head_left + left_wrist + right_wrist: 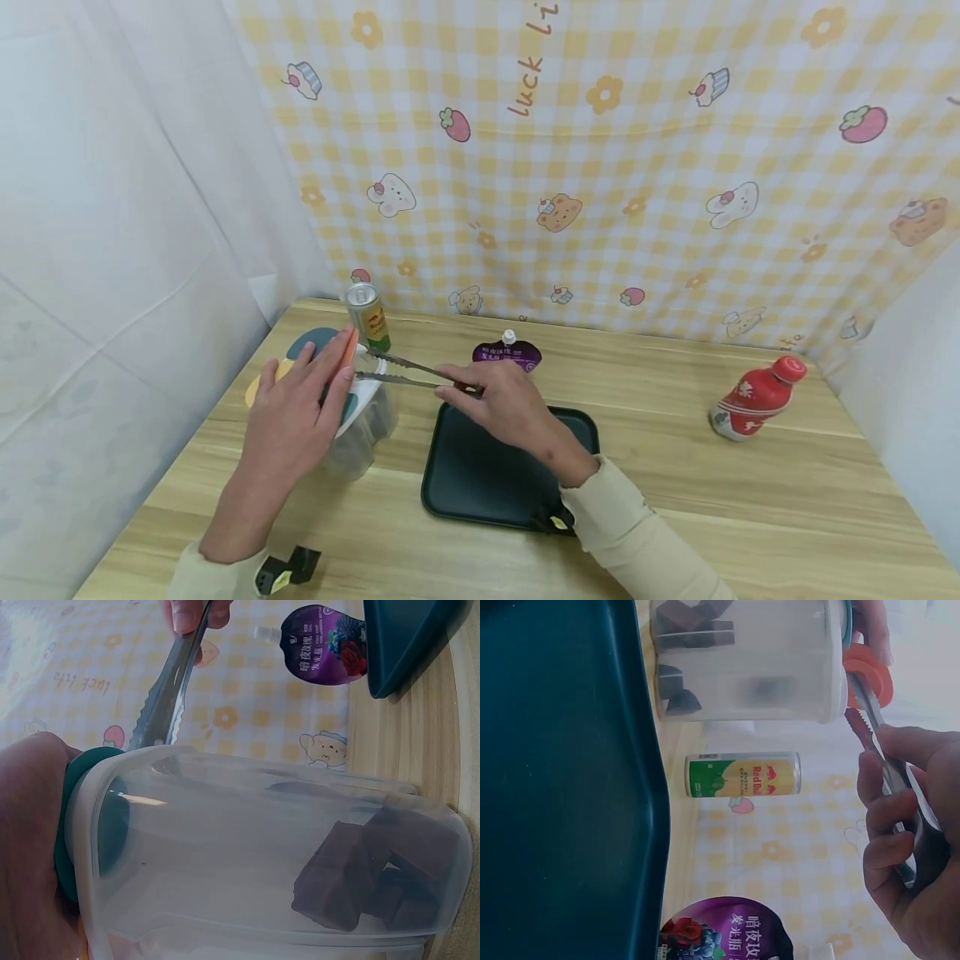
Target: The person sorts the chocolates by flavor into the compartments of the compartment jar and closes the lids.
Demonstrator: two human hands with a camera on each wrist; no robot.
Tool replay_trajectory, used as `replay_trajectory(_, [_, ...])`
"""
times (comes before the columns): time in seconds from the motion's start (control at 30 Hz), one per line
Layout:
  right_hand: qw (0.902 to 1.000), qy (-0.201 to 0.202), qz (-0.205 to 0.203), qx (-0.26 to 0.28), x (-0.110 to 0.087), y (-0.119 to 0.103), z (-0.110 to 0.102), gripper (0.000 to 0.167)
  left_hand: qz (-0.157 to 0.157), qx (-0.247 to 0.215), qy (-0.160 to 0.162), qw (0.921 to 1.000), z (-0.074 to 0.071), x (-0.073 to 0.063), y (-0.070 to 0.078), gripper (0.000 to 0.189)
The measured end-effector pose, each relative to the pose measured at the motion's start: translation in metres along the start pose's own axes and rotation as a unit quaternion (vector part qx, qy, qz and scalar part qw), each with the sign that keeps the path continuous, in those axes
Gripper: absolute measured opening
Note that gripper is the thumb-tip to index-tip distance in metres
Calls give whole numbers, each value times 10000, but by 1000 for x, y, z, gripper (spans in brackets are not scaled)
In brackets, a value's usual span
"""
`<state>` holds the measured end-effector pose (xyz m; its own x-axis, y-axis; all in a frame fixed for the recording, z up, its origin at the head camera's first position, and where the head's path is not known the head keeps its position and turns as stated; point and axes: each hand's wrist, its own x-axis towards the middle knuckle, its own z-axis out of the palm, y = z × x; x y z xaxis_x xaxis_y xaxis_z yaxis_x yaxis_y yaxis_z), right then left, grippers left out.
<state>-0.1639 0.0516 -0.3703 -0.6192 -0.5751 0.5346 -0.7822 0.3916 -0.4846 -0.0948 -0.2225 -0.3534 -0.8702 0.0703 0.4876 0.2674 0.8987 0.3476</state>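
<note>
My left hand point(296, 408) lies over the lid of a clear plastic container point(348, 454), fingers extended. An orange flap point(874, 675) of the lid stands raised against its index finger and thumb. My right hand point(506, 400) grips metal tongs point(408, 367) by their handles. The tongs' spread, serrated tips are at the lid beside the raised flap, and nothing shows between them. Inside the container, dark brown chunks point(337, 877) lie at the bottom. Part of the lid, with its blue-green flap point(90, 817), is covered by my left hand.
A dark green tray point(487, 475) lies right of the container, under my right forearm. Behind it is a purple pouch point(498, 352) with a white cap. A Red Bull can point(371, 317) stands behind the container. A red-capped bottle point(757, 400) stands far right.
</note>
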Motion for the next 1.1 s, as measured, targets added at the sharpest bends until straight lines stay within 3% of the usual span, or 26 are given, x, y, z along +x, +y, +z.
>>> replay_trajectory(0.33, [9993,-194,273,160,-2,-1,-4,31,-8,-13,-31,10000,-1,0,0,50])
replay_trajectory(0.6, [9968,-169,674,393,-20,0,-23,32,-23,-31,-41,10000,-1,1,1,51])
replay_trajectory(0.7, [9962,-156,778,353,-33,4,-31,32,-25,-31,-35,10000,-1,1,0,51])
replay_trajectory(0.83, [9920,-151,1038,709,-58,12,-44,32,-14,-3,-73,10000,-1,2,0,51])
replay_trajectory(1.1, [9678,-448,2115,1286,-116,37,-77,30,-44,3,-164,9999,-2,2,0,52])
